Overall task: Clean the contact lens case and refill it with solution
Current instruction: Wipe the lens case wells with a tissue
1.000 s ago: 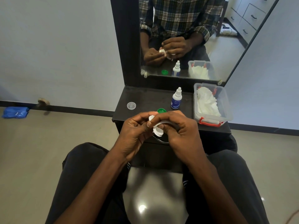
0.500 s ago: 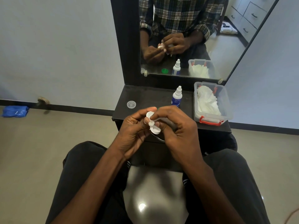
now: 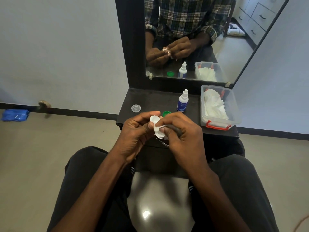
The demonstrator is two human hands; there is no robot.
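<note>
My left hand [image 3: 135, 133] grips the white contact lens case [image 3: 154, 120] above the front edge of the dark shelf [image 3: 150, 101]. My right hand [image 3: 182, 133] pinches a thin white swab [image 3: 160, 126] whose tip presses into the lower well of the case. A green case cap [image 3: 166, 113] lies on the shelf just behind my hands. A clear cap [image 3: 136, 108] lies further left. The white and blue solution bottle [image 3: 182, 102] stands upright behind the green cap. My fingers hide much of the case.
A clear plastic box [image 3: 234, 104] with red latches holds white tissues at the shelf's right end. A mirror [image 3: 200, 39] rises behind the shelf. My knees flank the cabinet below. A blue bag [image 3: 15, 115] lies on the floor at far left.
Both hands shifted slightly with the case. The green cap, hidden half a second ago, shows again behind my fingers. The swab has kept working in the case.
</note>
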